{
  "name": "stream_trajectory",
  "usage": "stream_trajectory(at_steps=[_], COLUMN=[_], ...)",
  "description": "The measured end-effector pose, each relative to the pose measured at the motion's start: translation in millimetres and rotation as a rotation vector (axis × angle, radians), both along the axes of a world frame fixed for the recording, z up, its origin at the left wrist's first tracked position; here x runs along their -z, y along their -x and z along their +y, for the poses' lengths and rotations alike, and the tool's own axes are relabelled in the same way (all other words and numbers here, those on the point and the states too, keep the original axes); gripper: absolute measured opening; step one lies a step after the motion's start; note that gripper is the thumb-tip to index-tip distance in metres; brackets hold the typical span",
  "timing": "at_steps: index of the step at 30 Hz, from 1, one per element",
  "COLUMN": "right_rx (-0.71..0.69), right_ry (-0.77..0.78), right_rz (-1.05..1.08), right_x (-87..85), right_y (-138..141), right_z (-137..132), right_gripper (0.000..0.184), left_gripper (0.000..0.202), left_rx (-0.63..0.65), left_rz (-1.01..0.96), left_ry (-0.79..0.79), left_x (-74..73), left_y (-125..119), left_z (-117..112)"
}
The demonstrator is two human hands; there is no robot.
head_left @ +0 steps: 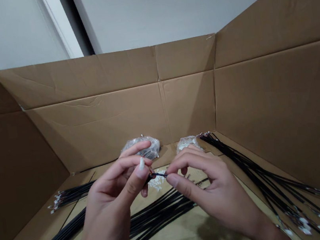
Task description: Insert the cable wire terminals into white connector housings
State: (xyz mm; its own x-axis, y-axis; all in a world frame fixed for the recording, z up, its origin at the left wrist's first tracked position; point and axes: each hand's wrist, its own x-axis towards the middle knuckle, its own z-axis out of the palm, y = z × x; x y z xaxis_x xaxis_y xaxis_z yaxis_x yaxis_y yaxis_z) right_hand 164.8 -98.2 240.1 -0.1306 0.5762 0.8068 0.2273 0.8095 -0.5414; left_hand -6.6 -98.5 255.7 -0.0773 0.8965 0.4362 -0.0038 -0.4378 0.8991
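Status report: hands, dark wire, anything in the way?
Left hand, right hand: both pinching. Dark wire: strung between fingertips. Black cables below; no obstruction visible.

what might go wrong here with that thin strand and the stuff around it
The thin dark strand between the left hand and right hand could be damaged if pulled hard. The loose white pieces might scatter if brushed. The black cables beneath could snag.
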Motion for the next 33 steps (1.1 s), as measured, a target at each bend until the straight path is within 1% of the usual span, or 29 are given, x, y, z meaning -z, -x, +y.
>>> stream_trajectory(at_steps=[3,5,10,16,20,24,27,31,33], right_rx=[-0.021,-0.035,-0.074,-0.129,-0.105,-0.087,-0.085,-0.081,-0.075], right_ry=[-0.007,-0.003,0.036,0.055,0.027,0.011,0.008,0.004,0.008], right_rz=[-0.010,-0.018,-0.047,-0.122,-0.173,-0.212,-0.221,-0.224,-0.225], right_x=[0.4,0.3,-1.9,-4.0,-3.3,-3.2,-3.7,-3.8,-3.8], right_y=[-0.1,-0.4,-1.6,-4.0,-4.7,-4.3,-3.6,-3.0,-3.0], right_z=[0.4,0.7,0.0,-3.8,-4.7,-4.8,-4.3,-3.7,-3.7], right_gripper=[0.014,0.014,0.018,0.019,0.019,0.019,0.019,0.019,0.019], left_gripper=[0.023,0.026,0.027,0.023,0.028,0.024,0.027,0.030,0.031], left_rx=[-0.013,-0.028,-0.033,-0.008,-0.022,-0.013,0.001,-0.027,-0.034], left_rz=[-0.004,0.004,0.010,-0.010,0.003,-0.008,-0.023,-0.024,-0.007], left_ry=[0.005,0.010,0.006,0.017,0.000,-0.002,0.008,0.032,0.019], left_x=[1.9,3.4,5.7,2.9,2.6,3.7,2.9,1.9,2.1], left_y=[1.3,3.0,4.2,3.7,7.0,7.4,6.3,6.6,6.5], left_z=[-0.5,0.1,0.7,3.3,5.7,5.8,5.8,6.0,5.2])
